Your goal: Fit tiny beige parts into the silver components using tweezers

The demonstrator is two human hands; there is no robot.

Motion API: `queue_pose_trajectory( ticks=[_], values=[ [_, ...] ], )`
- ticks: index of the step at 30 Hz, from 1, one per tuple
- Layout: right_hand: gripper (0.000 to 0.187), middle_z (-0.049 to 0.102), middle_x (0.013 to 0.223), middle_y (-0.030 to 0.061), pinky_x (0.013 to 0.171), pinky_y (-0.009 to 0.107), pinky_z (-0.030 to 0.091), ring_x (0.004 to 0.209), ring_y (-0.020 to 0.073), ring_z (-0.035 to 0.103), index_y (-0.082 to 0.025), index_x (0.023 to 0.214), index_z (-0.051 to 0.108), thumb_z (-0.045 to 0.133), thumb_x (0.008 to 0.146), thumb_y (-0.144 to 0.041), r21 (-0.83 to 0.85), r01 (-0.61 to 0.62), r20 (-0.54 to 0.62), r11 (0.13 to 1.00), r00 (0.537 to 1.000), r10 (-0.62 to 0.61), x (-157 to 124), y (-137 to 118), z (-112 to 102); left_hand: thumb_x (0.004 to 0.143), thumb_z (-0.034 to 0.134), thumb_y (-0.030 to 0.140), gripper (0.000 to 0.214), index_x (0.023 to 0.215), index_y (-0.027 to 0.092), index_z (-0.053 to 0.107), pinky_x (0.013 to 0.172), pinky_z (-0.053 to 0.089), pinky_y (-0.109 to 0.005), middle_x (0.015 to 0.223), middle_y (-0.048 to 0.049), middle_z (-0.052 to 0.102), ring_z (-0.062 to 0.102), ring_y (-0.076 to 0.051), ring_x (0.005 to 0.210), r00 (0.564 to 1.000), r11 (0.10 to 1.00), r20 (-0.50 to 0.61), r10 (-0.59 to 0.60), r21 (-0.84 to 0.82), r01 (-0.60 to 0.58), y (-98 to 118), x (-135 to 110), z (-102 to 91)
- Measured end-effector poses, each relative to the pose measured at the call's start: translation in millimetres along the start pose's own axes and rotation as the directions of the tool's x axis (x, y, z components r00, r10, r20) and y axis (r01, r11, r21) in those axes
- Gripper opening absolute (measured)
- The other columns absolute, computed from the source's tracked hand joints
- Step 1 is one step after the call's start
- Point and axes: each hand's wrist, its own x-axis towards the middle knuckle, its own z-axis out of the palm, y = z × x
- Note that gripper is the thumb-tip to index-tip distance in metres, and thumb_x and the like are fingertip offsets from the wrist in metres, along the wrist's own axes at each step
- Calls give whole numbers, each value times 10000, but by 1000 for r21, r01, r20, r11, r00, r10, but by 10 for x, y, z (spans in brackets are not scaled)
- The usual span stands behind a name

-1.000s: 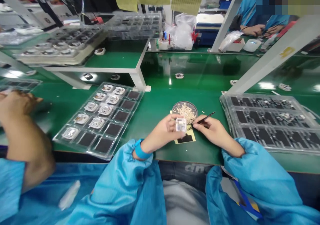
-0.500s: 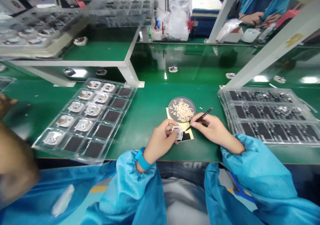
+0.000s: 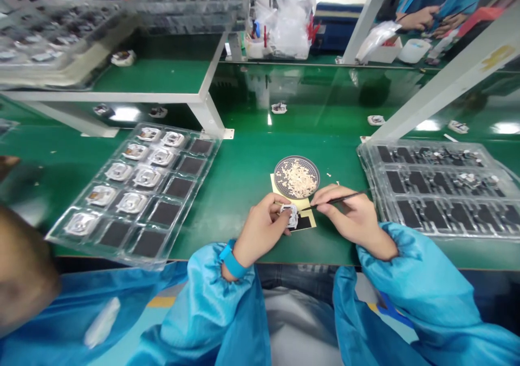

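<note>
My left hand (image 3: 270, 220) is closed around a small white plastic housing (image 3: 291, 215), holding it over a yellow sheet (image 3: 309, 214) with a black patch. In my right hand (image 3: 345, 211) is a pair of slim black tweezers (image 3: 341, 198), pinched between thumb and fingers. Their tip points left and reaches the housing's right edge; whether it touches, or carries a small piece, I cannot tell. Just beyond both hands, a round grey dish (image 3: 297, 177) holds a heap of tiny beige pieces and rests partly on the yellow sheet.
A clear tray (image 3: 134, 193) with white housings lies left; stacked clear trays (image 3: 439, 187) with dark parts lie right. A white-legged shelf (image 3: 162, 79) stands back left. Loose housings (image 3: 279, 108) sit further back. Another person's arm (image 3: 24, 268) is at the left edge; a co-worker's hands (image 3: 430, 19) show at back right.
The tweezers have tilted flatter, and their tip has moved from above the black patch to the housing's edge. My right hand has turned with them. My left hand holds nearly still.
</note>
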Motion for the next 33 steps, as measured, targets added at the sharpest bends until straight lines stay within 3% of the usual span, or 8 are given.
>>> queue_pose_trajectory(
  ticks=[4,21,33],
  values=[
    [133,736,919,73,813,390,570,901,212,700,-204,973,692,685,886,-104,-74,99,36,992,995,-97,19,-19,57,922,622,320,175,1041,220,542,501,472,-208,817,6,720,693,-141,577,1000,1000,-15,-3,3,3,-10,13,10],
    [237,727,957,70,825,404,566,936,214,684,-215,1044,681,683,870,-55,-98,155,93,983,985,-146,16,-13,77,914,629,343,215,1072,212,563,514,500,-234,818,-15,718,698,-161,628,999,999,-27,39,3,-39,-80,19,27],
    [220,722,936,61,836,392,562,923,207,683,-213,1026,681,740,847,-98,-75,69,69,995,996,-64,-47,40,89,912,582,232,158,1066,204,559,534,521,-226,869,-9,719,678,-128,608,999,999,-4,34,-41,-34,-15,-18,3]
  ],
)
